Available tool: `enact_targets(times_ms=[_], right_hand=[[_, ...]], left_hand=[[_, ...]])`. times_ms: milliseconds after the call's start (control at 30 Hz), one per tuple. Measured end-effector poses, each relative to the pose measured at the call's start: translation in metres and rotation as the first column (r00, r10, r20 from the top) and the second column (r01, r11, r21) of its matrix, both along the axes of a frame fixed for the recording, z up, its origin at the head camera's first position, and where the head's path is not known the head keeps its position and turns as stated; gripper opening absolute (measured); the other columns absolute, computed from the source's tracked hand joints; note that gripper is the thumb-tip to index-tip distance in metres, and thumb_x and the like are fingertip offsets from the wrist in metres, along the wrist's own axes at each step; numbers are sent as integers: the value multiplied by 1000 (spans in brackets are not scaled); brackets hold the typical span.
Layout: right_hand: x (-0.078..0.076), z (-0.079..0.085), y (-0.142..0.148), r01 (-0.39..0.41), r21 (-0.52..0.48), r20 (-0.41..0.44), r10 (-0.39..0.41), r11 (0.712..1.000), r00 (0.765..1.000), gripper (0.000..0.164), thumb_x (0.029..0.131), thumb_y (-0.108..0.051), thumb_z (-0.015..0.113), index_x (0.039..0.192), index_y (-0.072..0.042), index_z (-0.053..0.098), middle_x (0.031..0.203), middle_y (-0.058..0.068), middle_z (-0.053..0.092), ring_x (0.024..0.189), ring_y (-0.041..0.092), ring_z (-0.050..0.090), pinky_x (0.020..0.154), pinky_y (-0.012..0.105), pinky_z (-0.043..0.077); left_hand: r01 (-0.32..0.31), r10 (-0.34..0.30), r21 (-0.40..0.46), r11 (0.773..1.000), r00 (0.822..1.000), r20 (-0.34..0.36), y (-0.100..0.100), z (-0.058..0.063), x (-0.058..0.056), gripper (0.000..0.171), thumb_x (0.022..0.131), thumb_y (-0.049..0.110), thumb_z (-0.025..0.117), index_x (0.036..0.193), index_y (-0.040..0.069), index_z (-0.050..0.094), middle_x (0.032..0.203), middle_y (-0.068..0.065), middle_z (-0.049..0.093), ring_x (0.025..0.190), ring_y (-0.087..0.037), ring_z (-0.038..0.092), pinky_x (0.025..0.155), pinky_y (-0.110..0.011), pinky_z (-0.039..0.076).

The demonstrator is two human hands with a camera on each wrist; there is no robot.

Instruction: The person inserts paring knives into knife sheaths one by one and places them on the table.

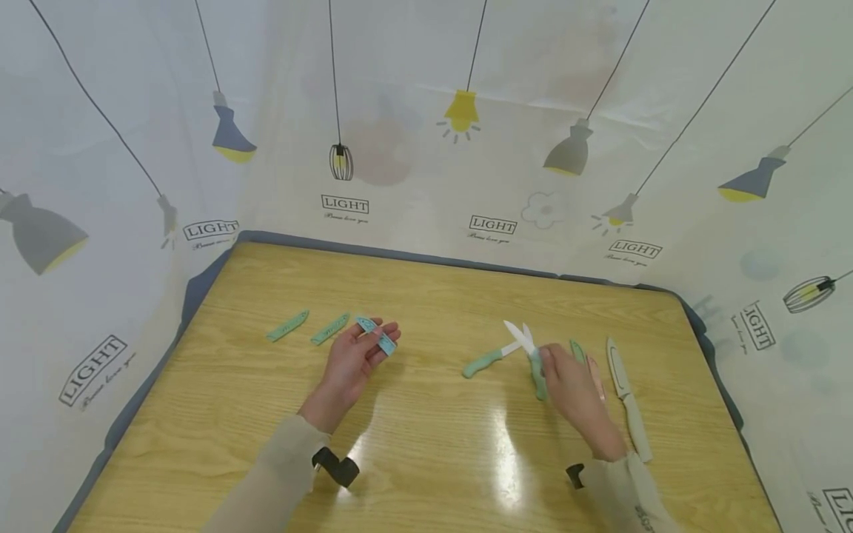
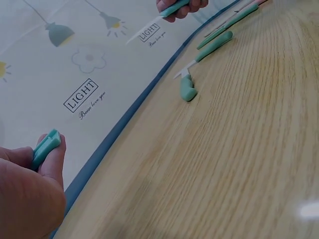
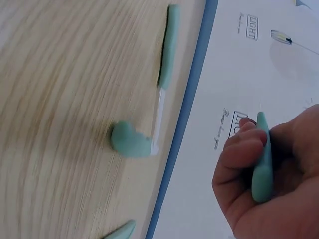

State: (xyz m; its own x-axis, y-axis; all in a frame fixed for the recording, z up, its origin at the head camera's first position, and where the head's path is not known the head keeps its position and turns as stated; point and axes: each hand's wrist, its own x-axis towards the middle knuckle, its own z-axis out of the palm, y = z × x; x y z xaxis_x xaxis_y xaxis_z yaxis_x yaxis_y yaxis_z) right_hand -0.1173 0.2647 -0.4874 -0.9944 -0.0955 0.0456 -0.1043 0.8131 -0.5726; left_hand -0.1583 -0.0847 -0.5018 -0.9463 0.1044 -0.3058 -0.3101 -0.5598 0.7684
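Observation:
My left hand [image 1: 349, 363] pinches a teal knife sheath [image 1: 385, 343] between thumb and fingers, above the table's left half. In the left wrist view the sheath's open end [image 2: 55, 135] shows. On the right, my right hand [image 1: 569, 385] grips the handle of a paring knife [image 3: 262, 174], its white blade [image 1: 518, 334] pointing away to the upper left. Below that blade lie two more green-handled knives, one angled [image 1: 483, 363] and one nearly upright in the head view [image 1: 538, 379]; their white blades meet or cross. In the head view my right hand partly covers the green and pink pieces beside it.
Two green sheaths [image 1: 289, 326] lie left of my left hand. Beyond my right hand are a green piece [image 1: 577, 350], a pink piece [image 1: 596, 377] and a large pale knife [image 1: 629, 403]. A printed curtain [image 1: 413, 192] surrounds the wooden table [image 1: 426, 444].

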Motion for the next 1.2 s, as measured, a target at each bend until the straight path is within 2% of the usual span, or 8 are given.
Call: enact_targets(times_ms=[67,167,300,500,767,967,1200], right_hand=[[1,1,-6,4,-38,16,-4,999,1000,45,107,-29,29,111,5,58,71,8,54,50,12,41,42,25,40],[4,4,-15,-4,-86,20,6,996,1000,46,107,-34,31,109,2,59,65,4,47,47,10,36,39,23,35],[7,4,-27,-48,-137,-20,45,989,999,35,105,-31,38,103,-4,61,63,-1,43,46,7,32,38,22,31],[8,3,-44,-133,-186,-43,127,973,991,25,105,-24,39,90,-11,55,67,2,49,46,6,30,39,21,30],[10,6,-63,-173,-192,-32,170,966,985,22,103,-25,46,98,-11,63,66,-4,51,47,5,35,39,20,33],[10,0,-74,-246,-209,-53,240,946,969,27,102,-24,48,102,-4,66,61,-8,47,45,2,35,40,20,35],[11,-1,-84,-255,-215,-28,255,943,966,27,102,-29,47,101,-11,67,63,-10,49,50,4,39,46,23,41]], left_hand=[[-7,7,3,1000,1000,2,1,0,1,43,100,2,49,138,-11,33,125,-24,58,112,-29,61,93,-34,50],[-17,17,13,1000,1000,9,3,0,2,43,99,2,49,137,-11,34,124,-24,59,112,-30,60,94,-34,50],[-23,22,23,999,999,23,6,0,3,43,99,1,49,137,-10,33,122,-22,60,111,-29,61,94,-34,50],[-26,25,34,999,999,40,10,-2,3,43,99,2,50,136,-10,33,124,-23,59,110,-28,62,93,-34,51],[-34,34,13,999,999,36,14,-4,5,41,99,3,49,135,-10,34,125,-23,59,110,-28,62,92,-34,51],[-34,34,-7,999,999,13,18,-6,6,35,100,3,49,130,-9,37,122,-23,60,109,-28,62,92,-34,51],[-11,11,-4,1000,1000,9,24,-5,7,34,99,2,48,129,-10,36,126,-25,58,111,-28,61,93,-35,51]])
